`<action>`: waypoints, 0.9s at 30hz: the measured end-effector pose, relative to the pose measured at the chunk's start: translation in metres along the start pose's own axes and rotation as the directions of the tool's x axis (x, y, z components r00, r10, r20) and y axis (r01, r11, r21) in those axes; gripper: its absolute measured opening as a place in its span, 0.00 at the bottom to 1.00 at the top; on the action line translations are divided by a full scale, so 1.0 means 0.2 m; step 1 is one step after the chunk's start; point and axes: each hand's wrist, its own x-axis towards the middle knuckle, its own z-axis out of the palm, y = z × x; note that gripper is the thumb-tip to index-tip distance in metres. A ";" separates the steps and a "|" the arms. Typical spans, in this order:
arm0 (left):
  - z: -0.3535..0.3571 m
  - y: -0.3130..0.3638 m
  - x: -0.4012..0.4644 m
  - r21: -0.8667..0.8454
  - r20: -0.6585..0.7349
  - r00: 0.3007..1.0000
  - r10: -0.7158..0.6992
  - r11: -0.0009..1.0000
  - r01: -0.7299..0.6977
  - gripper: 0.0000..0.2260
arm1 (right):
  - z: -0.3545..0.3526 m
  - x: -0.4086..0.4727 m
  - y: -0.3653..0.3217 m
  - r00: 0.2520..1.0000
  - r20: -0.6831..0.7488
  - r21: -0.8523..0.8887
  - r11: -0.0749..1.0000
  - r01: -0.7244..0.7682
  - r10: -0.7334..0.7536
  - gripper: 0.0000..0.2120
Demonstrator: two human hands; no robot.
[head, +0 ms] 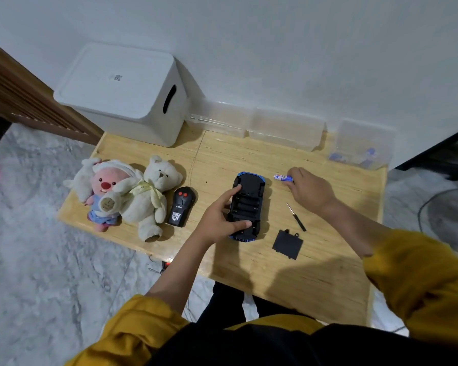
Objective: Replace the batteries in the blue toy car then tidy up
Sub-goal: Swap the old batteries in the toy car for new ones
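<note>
Left hand (220,216) spread with thumb and forefinger apart, right hand (310,188) curled (fingers pinching), both forearms outstretched

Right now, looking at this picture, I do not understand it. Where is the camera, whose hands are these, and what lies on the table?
There is no machine here. One camera sits on a person's head and looks down at their own hands. The left hand holds the blue toy car, turned upside down with its battery space open. The right hand holds a battery. On the wooden table lie a small screwdriver, the black battery cover, a remote control, two soft toys, a white box and clear containers.
</note>
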 end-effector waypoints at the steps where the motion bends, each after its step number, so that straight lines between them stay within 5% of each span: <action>1: 0.00 0.00 0.00 -0.012 0.004 1.000 0.002 1.000 -0.002 0.38 | -0.01 -0.01 -0.01 0.999 0.018 0.022 0.999 -0.031 0.030 0.12; 14: -0.02 0.11 -0.01 -0.074 -0.034 0.993 0.112 0.991 -0.114 0.36 | -0.31 -0.24 -0.39 0.982 -0.101 0.552 0.830 -0.079 0.161 0.07; 27: -0.06 0.27 0.00 -0.188 -0.081 0.969 0.234 0.951 -0.245 0.37 | -0.51 -0.17 -0.60 0.991 -0.077 0.380 0.922 -0.076 0.113 0.09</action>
